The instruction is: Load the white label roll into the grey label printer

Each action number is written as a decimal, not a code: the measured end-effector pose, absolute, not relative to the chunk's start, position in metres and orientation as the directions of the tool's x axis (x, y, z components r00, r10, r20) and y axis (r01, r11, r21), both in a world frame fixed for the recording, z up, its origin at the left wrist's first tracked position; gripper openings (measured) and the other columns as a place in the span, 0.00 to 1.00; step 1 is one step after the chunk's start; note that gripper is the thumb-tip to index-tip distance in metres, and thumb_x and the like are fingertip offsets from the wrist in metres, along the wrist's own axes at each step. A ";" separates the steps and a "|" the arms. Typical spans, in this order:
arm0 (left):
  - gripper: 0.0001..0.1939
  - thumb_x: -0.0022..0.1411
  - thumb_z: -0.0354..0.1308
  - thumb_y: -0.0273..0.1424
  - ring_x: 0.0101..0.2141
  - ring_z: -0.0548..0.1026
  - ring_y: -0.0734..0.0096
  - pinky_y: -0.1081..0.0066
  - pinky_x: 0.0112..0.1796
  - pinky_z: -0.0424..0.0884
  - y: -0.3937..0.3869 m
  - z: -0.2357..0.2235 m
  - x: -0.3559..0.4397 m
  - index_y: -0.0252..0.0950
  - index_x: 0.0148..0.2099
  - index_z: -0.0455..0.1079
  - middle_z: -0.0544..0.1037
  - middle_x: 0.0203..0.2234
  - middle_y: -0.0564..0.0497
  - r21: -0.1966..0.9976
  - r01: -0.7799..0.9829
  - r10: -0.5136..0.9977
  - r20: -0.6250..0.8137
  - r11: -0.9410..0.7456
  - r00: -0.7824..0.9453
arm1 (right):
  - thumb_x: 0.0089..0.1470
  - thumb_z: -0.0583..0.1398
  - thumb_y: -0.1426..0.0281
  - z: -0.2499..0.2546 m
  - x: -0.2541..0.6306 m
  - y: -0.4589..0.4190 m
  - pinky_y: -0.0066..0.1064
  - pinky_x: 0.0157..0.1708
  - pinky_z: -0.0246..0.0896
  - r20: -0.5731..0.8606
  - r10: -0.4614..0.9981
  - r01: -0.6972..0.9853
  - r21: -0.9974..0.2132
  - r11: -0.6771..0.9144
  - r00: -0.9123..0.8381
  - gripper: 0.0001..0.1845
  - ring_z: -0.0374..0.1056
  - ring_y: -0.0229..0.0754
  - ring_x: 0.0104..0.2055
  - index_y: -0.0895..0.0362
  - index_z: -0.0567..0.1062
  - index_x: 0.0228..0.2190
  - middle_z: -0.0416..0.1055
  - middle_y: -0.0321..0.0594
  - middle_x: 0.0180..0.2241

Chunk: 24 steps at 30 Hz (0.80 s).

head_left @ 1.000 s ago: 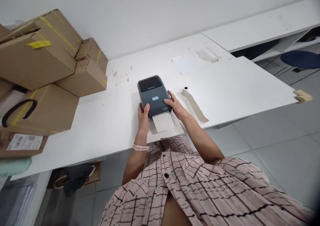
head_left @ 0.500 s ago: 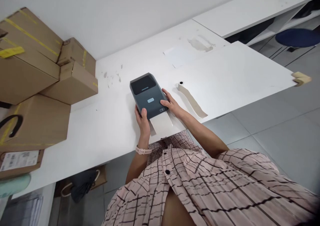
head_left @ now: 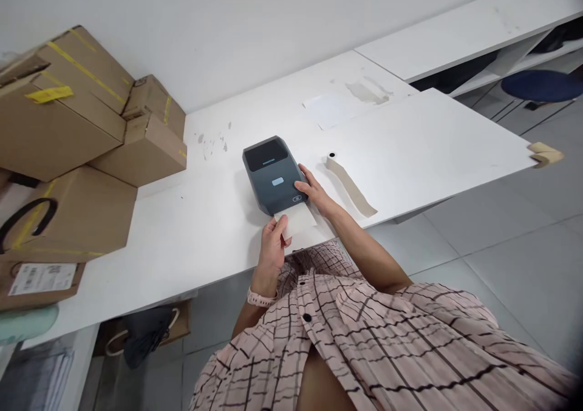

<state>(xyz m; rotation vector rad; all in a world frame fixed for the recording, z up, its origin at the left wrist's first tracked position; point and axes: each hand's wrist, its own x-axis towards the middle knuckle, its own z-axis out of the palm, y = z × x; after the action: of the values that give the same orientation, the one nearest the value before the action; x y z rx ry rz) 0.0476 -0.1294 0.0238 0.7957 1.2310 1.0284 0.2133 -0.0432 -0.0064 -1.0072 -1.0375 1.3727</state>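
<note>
A dark grey label printer (head_left: pixel 268 177) stands on the white table (head_left: pixel 214 217), a blank label strip (head_left: pixel 298 218) sticking out of its front toward me. Thumb and fingers of my left hand (head_left: pixel 273 244) are pinched on the strip's left edge, just below the printer. My right hand (head_left: pixel 315 192) holds the printer's right side, its thumb on the top cover and its fingers along the side. Right of that hand lies a partly unrolled strip of backing paper (head_left: pixel 353 189), with its small roll (head_left: pixel 332 156) at the far end.
Cardboard boxes (head_left: pixel 68 107) with yellow tape are stacked on the left. A white sheet (head_left: pixel 325 110) lies toward the back of the table. Folded cardboard (head_left: pixel 545 154) covers the right corner, and a blue stool (head_left: pixel 542 86) stands beyond. A dark bag (head_left: pixel 143 335) is below the table.
My left hand has left the printer's left side, moved down toward me and pinched the label strip. My right hand stays on the printer. The view has shifted slightly.
</note>
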 end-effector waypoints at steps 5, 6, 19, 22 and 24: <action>0.28 0.48 0.69 0.57 0.19 0.60 0.79 0.75 0.20 0.57 -0.127 0.001 0.042 0.37 0.33 0.71 0.65 0.18 0.59 0.950 0.001 0.950 -0.312 0.312 -0.011 | 0.52 0.64 0.44 -0.003 0.213 -0.047 0.52 0.72 0.50 0.038 0.999 -0.142 -0.989 0.036 -0.015 0.51 0.53 0.55 0.73 0.49 0.55 0.70 0.53 0.43 0.73; 0.28 0.49 0.68 0.57 0.19 0.61 0.79 0.74 0.20 0.58 -0.127 -0.002 0.040 0.37 0.33 0.72 0.65 0.19 0.59 0.952 0.022 0.952 -0.305 0.305 0.004 | 0.54 0.63 0.45 0.001 0.214 -0.048 0.53 0.72 0.49 0.099 0.995 -0.059 -0.993 0.101 0.029 0.49 0.52 0.56 0.74 0.48 0.56 0.70 0.53 0.43 0.73; 0.26 0.68 0.57 0.46 0.64 0.67 0.57 0.59 0.61 0.68 -0.109 0.021 0.028 0.42 0.64 0.66 0.68 0.65 0.42 0.988 0.120 0.929 0.131 -0.095 -0.347 | 0.67 0.53 0.62 0.058 0.192 -0.057 0.55 0.71 0.44 0.543 0.765 0.618 -0.482 0.621 -0.346 0.21 0.71 0.53 0.54 0.48 0.71 0.58 0.79 0.42 0.42; 0.33 0.69 0.56 0.48 0.71 0.58 0.55 0.59 0.68 0.58 -0.105 0.024 0.041 0.43 0.70 0.59 0.61 0.71 0.44 0.993 0.088 0.953 0.102 -0.080 -0.284 | 0.66 0.55 0.60 0.051 0.196 -0.064 0.57 0.71 0.44 0.562 0.795 0.549 -0.600 0.582 -0.228 0.20 0.72 0.53 0.54 0.45 0.70 0.57 0.80 0.39 0.44; 0.36 0.69 0.54 0.50 0.73 0.54 0.54 0.59 0.69 0.56 -0.106 0.021 0.045 0.45 0.73 0.54 0.55 0.74 0.46 0.995 0.078 0.958 0.076 -0.057 -0.276 | 0.66 0.57 0.56 0.037 0.202 -0.073 0.57 0.70 0.48 0.540 0.840 0.446 -0.743 0.499 -0.041 0.25 0.68 0.54 0.60 0.44 0.67 0.61 0.77 0.41 0.53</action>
<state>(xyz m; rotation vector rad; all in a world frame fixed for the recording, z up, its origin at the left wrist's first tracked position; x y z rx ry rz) 0.0452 -0.1060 0.0212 1.1641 1.4367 1.4349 0.2020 -0.0728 0.0374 -1.1107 -1.6714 0.4595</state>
